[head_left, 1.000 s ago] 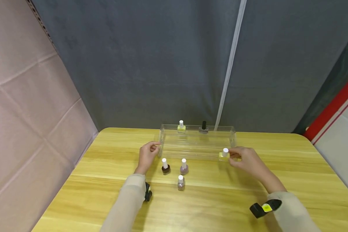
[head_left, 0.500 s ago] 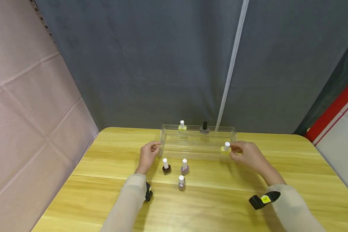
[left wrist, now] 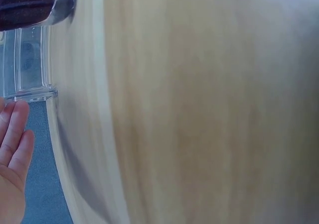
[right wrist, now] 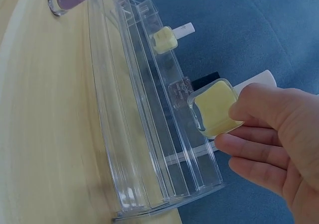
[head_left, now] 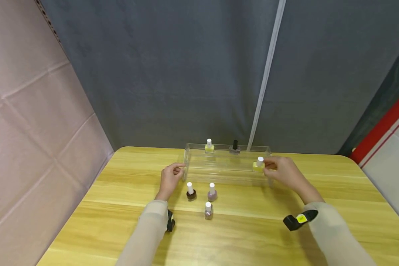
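Observation:
In the head view my right hand pinches a yellow nail polish bottle with a white cap, over the right part of a clear stepped acrylic rack. The right wrist view has this yellow bottle off the rack's steps, between thumb and fingers. My left hand touches the rack's left end; its visible fingers look fairly straight in the left wrist view. On the rack's back step stand another yellow bottle and a black-capped bottle.
Before the rack, on the wooden table, stand a dark bottle, a lilac bottle and a glittery bottle, all white-capped. A grey curtain hangs behind the table.
My right hand has moved away from me with the yellow nail polish bottle, from the rack's front edge to above its middle. The left hand stays at the rack's left end.

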Demonstrator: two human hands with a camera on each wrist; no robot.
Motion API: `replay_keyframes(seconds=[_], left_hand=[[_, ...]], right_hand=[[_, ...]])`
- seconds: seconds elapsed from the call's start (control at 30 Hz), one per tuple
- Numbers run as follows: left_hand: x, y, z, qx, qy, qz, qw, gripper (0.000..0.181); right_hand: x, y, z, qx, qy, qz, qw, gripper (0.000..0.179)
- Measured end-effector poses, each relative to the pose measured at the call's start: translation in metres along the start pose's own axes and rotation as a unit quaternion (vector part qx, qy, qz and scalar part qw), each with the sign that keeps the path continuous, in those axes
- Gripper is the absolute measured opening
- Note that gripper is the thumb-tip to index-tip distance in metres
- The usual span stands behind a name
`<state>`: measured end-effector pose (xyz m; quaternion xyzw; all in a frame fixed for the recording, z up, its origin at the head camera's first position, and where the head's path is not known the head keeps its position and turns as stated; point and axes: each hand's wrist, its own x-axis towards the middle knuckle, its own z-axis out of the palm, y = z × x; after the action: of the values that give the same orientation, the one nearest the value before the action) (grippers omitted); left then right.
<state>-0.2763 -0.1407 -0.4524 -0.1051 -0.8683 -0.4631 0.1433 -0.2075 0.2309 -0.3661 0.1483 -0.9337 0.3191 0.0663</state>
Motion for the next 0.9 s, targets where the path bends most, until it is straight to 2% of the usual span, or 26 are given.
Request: replay_keyframes(seconds=[0.3, 0.5, 0.63, 0.9], left_hand=[[-0.001, -0.002, 0.000, 0.003, 0.004, -0.010, 0.9999, 0.016], [0.001, -0.003, 0.002, -0.002, 0.004, -0.004, 1.0000, 0.014], [0.002, -0.004, 0.002, -0.006, 0.006, 0.000, 1.0000, 0.014], [0.002, -0.005, 0.005, -0.005, 0.003, -0.009, 0.9999, 0.014]], right_hand=[[0.009, 0.007, 0.000, 0.006, -0.002, -0.009, 0.9999, 0.032], [0.014, 0.012, -0.006, 0.012, -0.004, 0.016, 0.9998, 0.033], [0.018, 0.014, -0.012, 0.009, 0.003, 0.016, 0.9998, 0.033], [0.022, 0.012, -0.018, 0.018, -0.011, 0.034, 0.9992, 0.037]])
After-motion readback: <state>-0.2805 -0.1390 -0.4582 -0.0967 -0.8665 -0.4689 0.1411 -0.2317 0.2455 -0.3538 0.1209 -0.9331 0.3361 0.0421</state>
